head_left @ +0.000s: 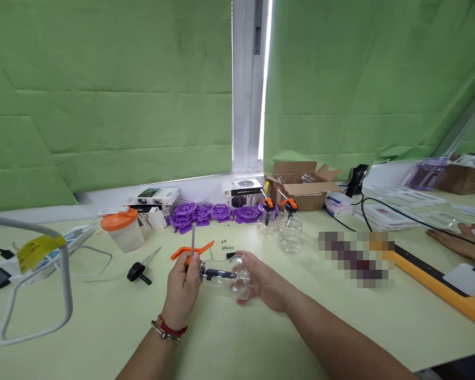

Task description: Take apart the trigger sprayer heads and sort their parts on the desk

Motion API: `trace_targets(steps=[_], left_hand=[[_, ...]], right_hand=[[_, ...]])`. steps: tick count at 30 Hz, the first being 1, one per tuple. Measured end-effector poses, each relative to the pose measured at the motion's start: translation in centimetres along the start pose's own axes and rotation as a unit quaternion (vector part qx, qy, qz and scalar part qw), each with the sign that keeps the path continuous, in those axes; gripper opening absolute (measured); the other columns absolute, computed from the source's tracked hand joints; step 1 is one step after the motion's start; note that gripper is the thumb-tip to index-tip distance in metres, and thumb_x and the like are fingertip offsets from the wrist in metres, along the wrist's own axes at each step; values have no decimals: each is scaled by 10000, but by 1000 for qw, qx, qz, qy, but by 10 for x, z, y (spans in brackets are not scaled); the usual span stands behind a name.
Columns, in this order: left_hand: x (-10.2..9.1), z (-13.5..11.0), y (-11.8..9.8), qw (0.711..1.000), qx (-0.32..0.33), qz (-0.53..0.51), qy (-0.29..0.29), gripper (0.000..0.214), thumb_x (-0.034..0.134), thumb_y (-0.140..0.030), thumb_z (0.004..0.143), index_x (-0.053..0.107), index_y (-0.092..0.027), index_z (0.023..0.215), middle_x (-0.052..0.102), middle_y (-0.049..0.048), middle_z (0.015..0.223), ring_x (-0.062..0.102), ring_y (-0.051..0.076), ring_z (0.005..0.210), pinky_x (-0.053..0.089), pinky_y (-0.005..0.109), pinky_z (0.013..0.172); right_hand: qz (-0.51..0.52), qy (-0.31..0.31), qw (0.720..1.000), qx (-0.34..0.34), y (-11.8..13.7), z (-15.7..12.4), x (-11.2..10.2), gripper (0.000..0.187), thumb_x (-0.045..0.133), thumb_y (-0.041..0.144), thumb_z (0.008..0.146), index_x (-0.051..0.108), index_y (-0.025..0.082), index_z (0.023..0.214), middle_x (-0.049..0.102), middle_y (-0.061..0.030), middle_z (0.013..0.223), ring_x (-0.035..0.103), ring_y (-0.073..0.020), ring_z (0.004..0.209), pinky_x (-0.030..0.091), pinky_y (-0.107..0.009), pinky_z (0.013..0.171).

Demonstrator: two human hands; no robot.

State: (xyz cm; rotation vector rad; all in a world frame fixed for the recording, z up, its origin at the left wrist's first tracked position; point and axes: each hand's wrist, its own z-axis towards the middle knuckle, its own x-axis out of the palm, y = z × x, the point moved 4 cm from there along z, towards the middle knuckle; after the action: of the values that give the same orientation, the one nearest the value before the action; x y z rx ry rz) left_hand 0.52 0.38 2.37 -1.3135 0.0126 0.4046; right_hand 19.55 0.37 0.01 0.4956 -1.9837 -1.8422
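Observation:
A clear glass jar (220, 287) lies sideways between my two hands, with a black part inside it. My left hand (181, 287) is closed round the jar's top end, where a bit of orange and an upright metal rod (193, 240) show. My right hand (263, 282) curls round the wide base, its fingers partly hidden behind the glass. Just beyond my hands are orange handles (182, 250), a small spring (227, 247) and tiny brass-coloured bits (223, 241). A black knob with a metal shaft (136, 272) rests to the left.
Two glass jars with orange-and-black tops (290, 232) stand behind, near an open cardboard box (304, 195). Purple plastic wheels (220, 212) lie along the back. An orange-lidded cup (126, 237) and grey wire stand (66, 285) are left. Another person's hand (455, 241) is far right.

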Motion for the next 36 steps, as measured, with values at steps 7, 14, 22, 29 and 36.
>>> trace_targets(steps=[7, 14, 22, 29, 36], left_hand=[[2, 8, 17, 986, -147, -76, 33, 409, 455, -582, 784, 435, -207, 620, 375, -69, 452, 341, 86, 345, 274, 206, 319], [-12, 19, 28, 951, -227, -210, -23, 366, 537, -542, 735, 463, -195, 646, 510, -32, 461, 316, 62, 323, 252, 193, 327], [-9, 14, 17, 968, -142, -206, -20, 348, 545, -483, 756, 462, -188, 592, 407, -67, 496, 320, 53, 351, 272, 199, 330], [-6, 14, 19, 977, -125, -175, 1, 350, 511, -494, 780, 467, -191, 611, 404, -64, 528, 324, 57, 359, 281, 200, 336], [-1, 10, 16, 992, -93, -82, 25, 360, 476, -530, 796, 474, -197, 660, 403, -60, 523, 358, 88, 402, 301, 213, 381]], right_hand=[[-426, -37, 844, -323, 32, -11, 1, 603, 661, 150, 687, 447, 254, 1241, 424, -113, 1306, 398, -274, 1225, 383, -454, 999], [-497, -192, 762, -369, 35, -31, -29, 458, 604, 118, 721, 449, 231, 1136, 428, -105, 1302, 342, -258, 1283, 362, -435, 1027], [-235, -433, 870, -25, -41, -19, -108, 683, 732, 479, 545, 431, 231, 1106, 530, -86, 1166, 518, -260, 1087, 444, -369, 863], [-326, -453, 830, -9, -45, -10, -126, 694, 709, 434, 565, 421, 196, 1150, 519, -99, 1171, 498, -268, 1099, 410, -373, 920], [-419, -476, 772, -51, -40, -8, -133, 637, 639, 331, 653, 407, 173, 1225, 465, -128, 1201, 465, -295, 1125, 386, -422, 954]])
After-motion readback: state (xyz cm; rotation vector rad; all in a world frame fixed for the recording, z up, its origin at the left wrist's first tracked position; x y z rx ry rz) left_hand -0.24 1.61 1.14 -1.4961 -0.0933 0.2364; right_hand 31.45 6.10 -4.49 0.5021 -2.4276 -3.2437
